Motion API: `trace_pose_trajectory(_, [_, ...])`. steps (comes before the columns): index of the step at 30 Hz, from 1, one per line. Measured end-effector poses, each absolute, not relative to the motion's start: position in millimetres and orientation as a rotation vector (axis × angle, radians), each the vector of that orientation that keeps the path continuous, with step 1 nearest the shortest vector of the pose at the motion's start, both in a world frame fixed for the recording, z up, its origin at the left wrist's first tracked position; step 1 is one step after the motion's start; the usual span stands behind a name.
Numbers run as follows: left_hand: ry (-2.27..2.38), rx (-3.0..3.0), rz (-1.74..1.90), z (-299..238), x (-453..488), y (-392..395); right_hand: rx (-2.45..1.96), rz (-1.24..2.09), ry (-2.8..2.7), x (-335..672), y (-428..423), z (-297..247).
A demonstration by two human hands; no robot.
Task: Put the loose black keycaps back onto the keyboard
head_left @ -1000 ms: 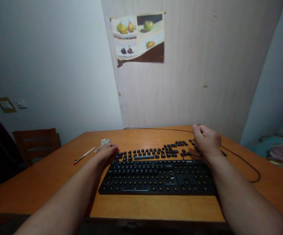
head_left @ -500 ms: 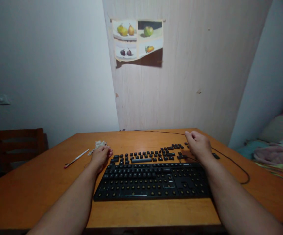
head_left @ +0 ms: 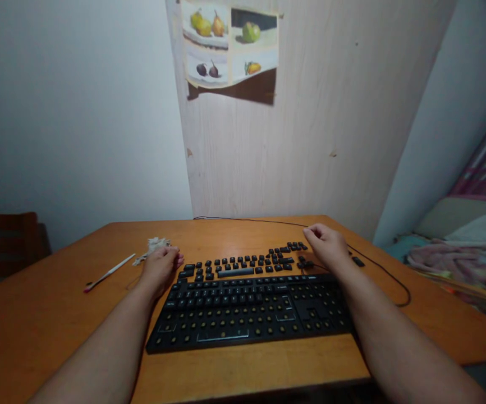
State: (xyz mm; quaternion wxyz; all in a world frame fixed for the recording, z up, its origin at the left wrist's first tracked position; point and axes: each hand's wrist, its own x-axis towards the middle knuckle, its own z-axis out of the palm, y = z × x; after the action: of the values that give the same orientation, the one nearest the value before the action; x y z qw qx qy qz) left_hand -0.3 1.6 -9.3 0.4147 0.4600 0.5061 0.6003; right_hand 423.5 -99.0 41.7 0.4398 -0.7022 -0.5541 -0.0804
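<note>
A black keyboard [head_left: 226, 322] lies at the front of the desk. Its upper rows carry black keycaps, while bare key stems show across the lower rows and right side. Loose keycaps [head_left: 238, 261] are laid out in rows just behind it. My left hand [head_left: 162, 265] rests by the left end of these rows, fingers curled, in front of a crumpled whitish cloth [head_left: 154, 245]. Above the right end of the loose keycaps is my right hand [head_left: 326, 245], its thumb and fingers drawn together. Whether either hand has something in its fingers is hidden.
A thin white brush-like stick [head_left: 110, 272] with a reddish end lies at left on the wooden desk [head_left: 260, 365]. A black cable [head_left: 388, 275] curves along the right side, near a dark small piece [head_left: 358, 261]. A chair [head_left: 7, 235] stands beyond at left.
The view has shifted a little, so the desk sits further left and the fruit pictures higher. Both hands keep nearly the same place over the desk, fingers still closed.
</note>
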Motion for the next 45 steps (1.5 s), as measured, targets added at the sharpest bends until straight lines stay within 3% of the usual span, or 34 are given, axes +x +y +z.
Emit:
trace_pose_trajectory(15, [1.323, 1.238, 1.391, -8.7, 0.5, -1.1, -1.917, -0.085, -1.922, 386.2, -87.1, 78.2])
trace_pose_trajectory(25, [1.354, 1.317, 1.395, -24.7, -7.4, 13.7, -2.189, 0.09, -2.228, 378.1, -43.4, 63.3])
trace_pose_trajectory(45, [1.327, 1.263, 1.394, -18.0, -2.2, 5.4, -2.038, 0.338, -2.37, 373.2, -29.2, 44.7])
